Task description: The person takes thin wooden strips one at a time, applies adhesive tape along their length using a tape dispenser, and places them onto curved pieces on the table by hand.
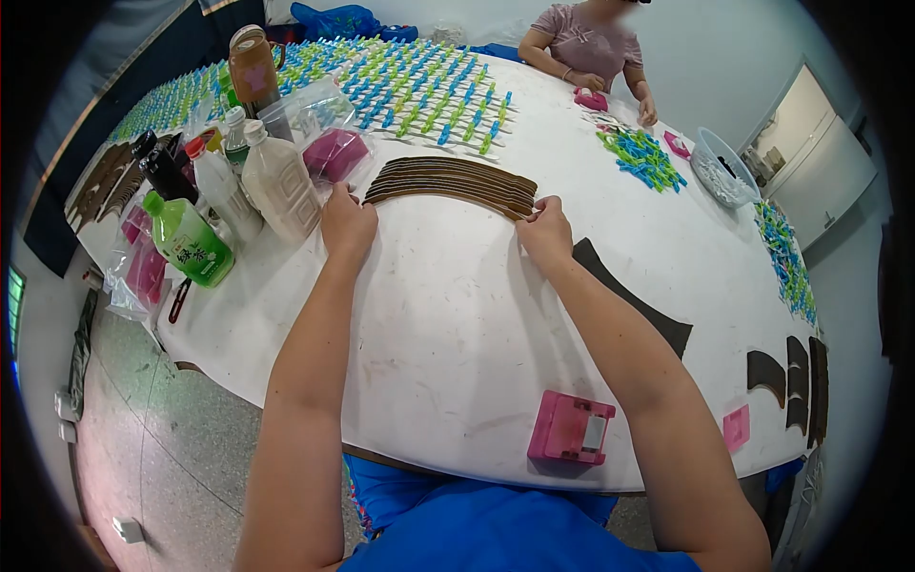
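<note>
A row of curved dark-brown strips with pale edges lies on the white table, set closely one behind another in an arc. At its left end is my left hand, fingers closed at the nearest strip's tip. My right hand pinches the right end of the same strips between thumb and fingers. Under my right forearm lies a dark curved sheet, partly hidden. Close to the table's front edge sits a pink tape dispenser-like box.
Bottles, including a green tea bottle and a cloudy jug, crowd the left. Rows of blue and green clips cover the back. Across the table a person handles small items near a clip pile and clear bowl.
</note>
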Demonstrator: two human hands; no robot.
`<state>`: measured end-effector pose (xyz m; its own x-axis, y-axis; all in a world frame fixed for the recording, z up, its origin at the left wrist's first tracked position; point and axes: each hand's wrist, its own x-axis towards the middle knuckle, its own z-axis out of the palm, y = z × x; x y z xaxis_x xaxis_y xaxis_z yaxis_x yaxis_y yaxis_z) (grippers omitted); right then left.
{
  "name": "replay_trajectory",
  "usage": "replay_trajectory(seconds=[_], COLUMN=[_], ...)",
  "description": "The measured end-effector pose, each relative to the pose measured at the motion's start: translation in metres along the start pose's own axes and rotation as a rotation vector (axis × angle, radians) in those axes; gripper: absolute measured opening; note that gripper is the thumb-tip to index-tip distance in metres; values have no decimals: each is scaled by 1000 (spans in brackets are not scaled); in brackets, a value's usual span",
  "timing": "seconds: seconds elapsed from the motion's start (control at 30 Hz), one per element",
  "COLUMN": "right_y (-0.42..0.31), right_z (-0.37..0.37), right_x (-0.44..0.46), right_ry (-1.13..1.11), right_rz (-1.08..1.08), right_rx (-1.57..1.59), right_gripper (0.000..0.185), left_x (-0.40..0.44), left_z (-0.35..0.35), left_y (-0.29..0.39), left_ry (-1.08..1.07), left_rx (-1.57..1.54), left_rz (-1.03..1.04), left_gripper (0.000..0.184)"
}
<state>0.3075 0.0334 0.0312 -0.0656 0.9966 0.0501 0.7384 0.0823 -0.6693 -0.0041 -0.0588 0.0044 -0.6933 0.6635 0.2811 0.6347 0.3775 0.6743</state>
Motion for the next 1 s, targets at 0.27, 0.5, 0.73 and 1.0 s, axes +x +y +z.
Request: replay_trajectory(seconds=[0.27, 0.5, 0.73, 1.0], right_y=[1, 3, 4, 10], right_z=[-2, -1, -2, 5], right_x=[2, 6, 6, 10], right_ry=[4, 7, 7, 87], right_rz=[26, 34, 42, -6], right_rx=[-18, -15, -23, -28], right_gripper=[56, 59, 59, 53], left_x=[-1, 0, 0, 0], left_z=[0, 2, 3, 2], left_y=[0, 0, -1, 0], left_ry=[21, 18, 27, 28], left_rx=[14, 27, 36, 47], left_rz=[21, 4, 34, 30], left_gripper=[41, 38, 39, 43])
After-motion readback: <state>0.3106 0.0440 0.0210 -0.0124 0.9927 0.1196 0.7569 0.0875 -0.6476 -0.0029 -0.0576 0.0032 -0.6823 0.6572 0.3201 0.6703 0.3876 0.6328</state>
